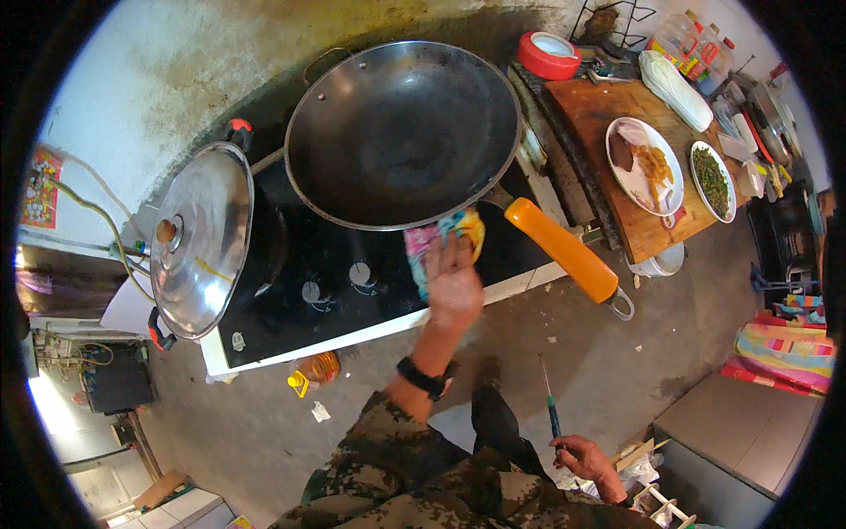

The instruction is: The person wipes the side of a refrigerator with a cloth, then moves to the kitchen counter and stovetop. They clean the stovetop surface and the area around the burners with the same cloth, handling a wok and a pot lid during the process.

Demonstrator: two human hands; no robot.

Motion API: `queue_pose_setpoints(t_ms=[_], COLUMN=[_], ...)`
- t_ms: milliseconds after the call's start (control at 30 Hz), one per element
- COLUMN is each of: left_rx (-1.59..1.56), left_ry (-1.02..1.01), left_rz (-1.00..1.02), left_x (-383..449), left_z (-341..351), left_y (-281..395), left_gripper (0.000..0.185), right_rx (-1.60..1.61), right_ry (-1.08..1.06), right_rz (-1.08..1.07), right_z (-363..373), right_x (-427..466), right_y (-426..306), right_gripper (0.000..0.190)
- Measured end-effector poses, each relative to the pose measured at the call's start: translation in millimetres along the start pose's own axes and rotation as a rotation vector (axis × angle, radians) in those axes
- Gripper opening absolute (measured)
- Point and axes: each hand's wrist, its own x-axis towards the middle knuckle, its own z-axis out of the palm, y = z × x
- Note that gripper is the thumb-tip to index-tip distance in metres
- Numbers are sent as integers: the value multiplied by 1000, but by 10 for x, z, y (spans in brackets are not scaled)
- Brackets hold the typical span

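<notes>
My left hand (455,281) lies flat on a multicoloured cloth (418,254) on the black glass gas stove (330,264), just below the wok's rim. Low on the right, my right hand (581,457) holds a thin-shafted tool with a green handle (554,416), like a screwdriver, its shaft pointing away from me. A large dark wok (403,132) sits on the stove, empty, its orange handle (562,250) reaching over the front edge. To the left, a lidded pot with a steel lid (201,251) stands on the stove. Two control knobs (360,274) show on the glass.
Right of the stove, a wooden cutting board (634,238) bears an oval plate of food (638,188), a dish of chopped greens (712,182) and a napa cabbage (674,91). A red container (548,55) stands behind. An oil bottle (318,369) is on the floor by the stove.
</notes>
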Motion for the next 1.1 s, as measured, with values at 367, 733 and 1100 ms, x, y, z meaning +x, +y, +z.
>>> queue_pose_setpoints(t_ms=[367,733,1100], left_rx=[-343,-889,-13], left_ry=[-54,-325,-147], left_rz=[330,4,168], left_x=[305,-391,-298], left_z=[437,-535,-332], left_y=[877,608,-164], left_gripper=[43,51,45], right_rx=[-43,-10,-117], right_ry=[-20,-8,-72], right_rz=[51,161,89], right_z=[5,-110,-209], right_x=[-78,-55,113], right_y=[-144,198,112], right_gripper=[26,28,25])
